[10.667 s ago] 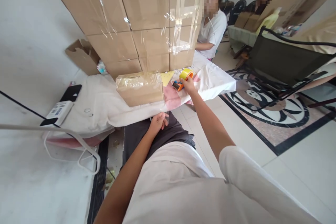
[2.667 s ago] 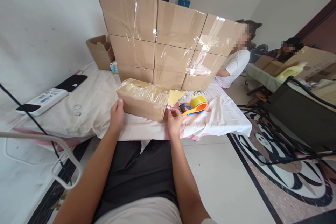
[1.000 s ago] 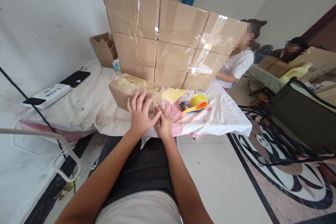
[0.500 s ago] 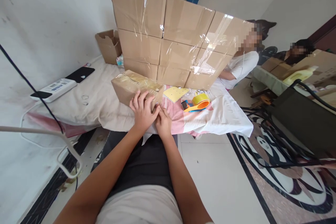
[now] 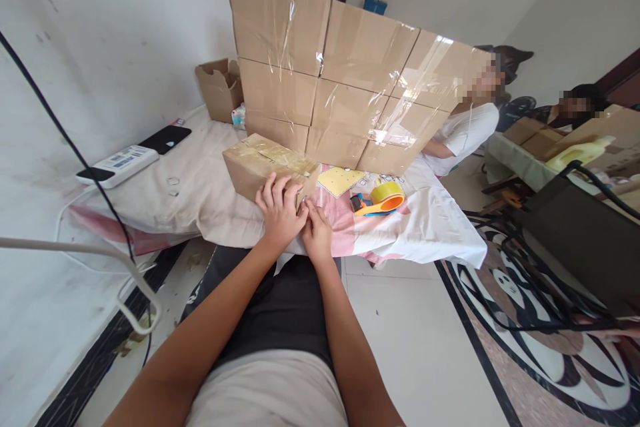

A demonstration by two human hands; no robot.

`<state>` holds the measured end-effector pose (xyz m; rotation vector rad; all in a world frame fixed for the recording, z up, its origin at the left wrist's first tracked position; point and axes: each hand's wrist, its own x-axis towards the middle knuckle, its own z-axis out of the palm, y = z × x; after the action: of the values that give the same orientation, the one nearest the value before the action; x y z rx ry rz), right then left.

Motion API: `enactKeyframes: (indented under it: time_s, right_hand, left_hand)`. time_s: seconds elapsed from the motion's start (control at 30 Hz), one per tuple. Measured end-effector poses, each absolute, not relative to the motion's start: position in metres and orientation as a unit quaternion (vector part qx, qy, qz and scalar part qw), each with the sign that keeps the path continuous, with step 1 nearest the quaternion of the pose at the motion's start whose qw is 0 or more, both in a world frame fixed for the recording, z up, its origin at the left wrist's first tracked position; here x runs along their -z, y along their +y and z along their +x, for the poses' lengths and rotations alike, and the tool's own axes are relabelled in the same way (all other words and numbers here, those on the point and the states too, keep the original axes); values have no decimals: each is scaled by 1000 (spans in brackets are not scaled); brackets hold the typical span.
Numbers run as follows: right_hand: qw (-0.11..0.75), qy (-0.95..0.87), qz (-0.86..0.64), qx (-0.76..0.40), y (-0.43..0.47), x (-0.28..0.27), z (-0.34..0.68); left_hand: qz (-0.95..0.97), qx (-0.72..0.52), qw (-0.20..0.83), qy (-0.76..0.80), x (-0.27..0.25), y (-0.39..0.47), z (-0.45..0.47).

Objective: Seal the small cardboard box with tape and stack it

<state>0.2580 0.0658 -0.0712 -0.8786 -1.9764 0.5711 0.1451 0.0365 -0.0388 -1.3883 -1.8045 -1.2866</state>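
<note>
A taped cardboard box (image 5: 245,177) lies near the table's front edge. My left hand (image 5: 281,213) rests on the box's near face and top edge, fingers spread. Close beside it, my right hand (image 5: 317,232) is at the box's near right corner. Its thumb and fingers are pinched together at a small dark gap in the cardboard; what lies between them is too small to make out. To the right of my hands lies an orange tape dispenser (image 5: 377,203) with a roll of yellowish tape (image 5: 388,191).
Several stacked, taped boxes (image 5: 345,87) form a wall behind the small box. An opened carton (image 5: 219,93) stands back left; a white device (image 5: 120,163) and a black phone-like slab (image 5: 167,140) lie left. A person (image 5: 467,133) sits behind the stack. A dark chair (image 5: 575,233) stands right.
The view has shifted slightly, so the scene sits a little further right. Both hands stay at the same corner of the box, with only slight finger movement.
</note>
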Motion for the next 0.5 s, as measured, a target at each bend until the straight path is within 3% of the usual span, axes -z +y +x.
enactKeyframes:
  time_s: [0.5]
  right_hand:
    - [414,-773,-384,-288,67,64,258]
  left_hand:
    - [-523,483,236,-661,44,37,141]
